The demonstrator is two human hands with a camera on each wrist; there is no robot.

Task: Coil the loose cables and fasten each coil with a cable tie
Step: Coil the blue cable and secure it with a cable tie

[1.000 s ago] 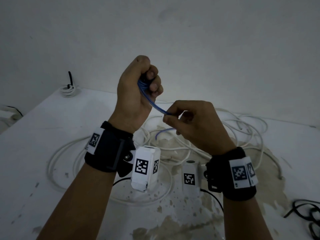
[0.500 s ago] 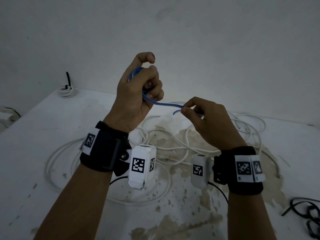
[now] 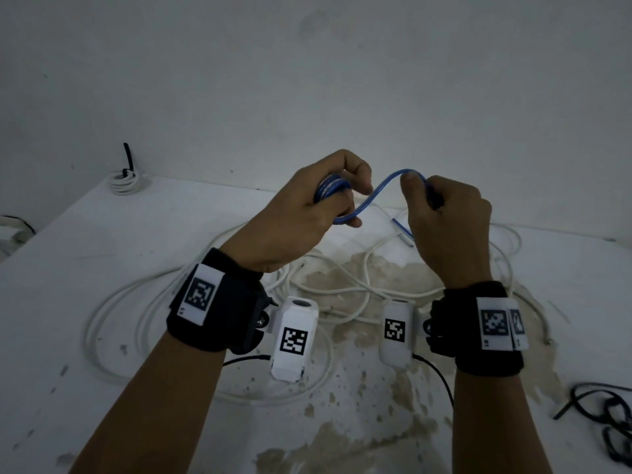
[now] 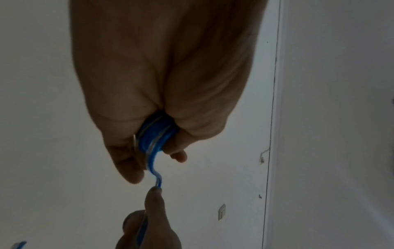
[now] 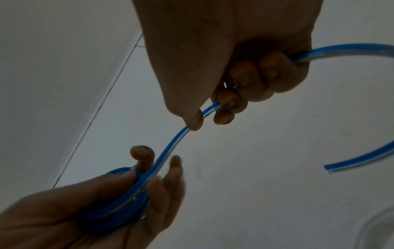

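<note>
A thin blue cable runs between my two hands, held above the table. My left hand grips a small coil of it, also seen as a blue coil between thumb and fingers and as a coil in the palm. My right hand pinches the free stretch of the blue cable between thumb and fingers. The cable's cut end curls loose beyond the right hand; that loose tail hangs below it.
A long loose white cable sprawls over the stained white table under my hands. A coiled white cable with a black tie sits at the far left corner. Black cable loops lie at the right edge.
My left hand has dropped lower and turned, with the coil now showing on top. My right hand has risen and swung the free blue cable up into an arch over toward the coil.
</note>
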